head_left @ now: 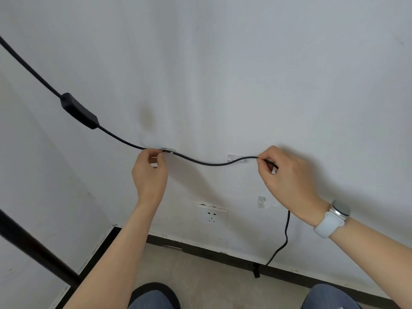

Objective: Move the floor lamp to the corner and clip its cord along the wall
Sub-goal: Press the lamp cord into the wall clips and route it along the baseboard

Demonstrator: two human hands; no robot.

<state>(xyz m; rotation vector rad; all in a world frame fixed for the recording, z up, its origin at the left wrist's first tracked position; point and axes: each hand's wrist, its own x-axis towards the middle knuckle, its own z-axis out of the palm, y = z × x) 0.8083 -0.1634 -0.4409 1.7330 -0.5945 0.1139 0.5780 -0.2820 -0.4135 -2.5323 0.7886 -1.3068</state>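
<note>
A black lamp cord point(207, 162) runs along the white wall, with an inline switch point(79, 110) at upper left. My left hand point(150, 172) pinches the cord at a clear clip point(167, 150) on the wall. My right hand point(287, 181) pinches the cord just right of a second clear clip point(235, 157), where the cord lies across the clip. The cord sags between the two clips. Below my right hand it drops to a plug point(256, 272) lying on the floor. The lamp's dark pole point(35, 248) crosses the lower left.
A third clear clip point(261, 201) sits lower on the wall, above and right of a white wall socket point(212, 214). A dark skirting board point(223, 256) lines the wall's foot. The room corner is at left. My knees show at the bottom edge.
</note>
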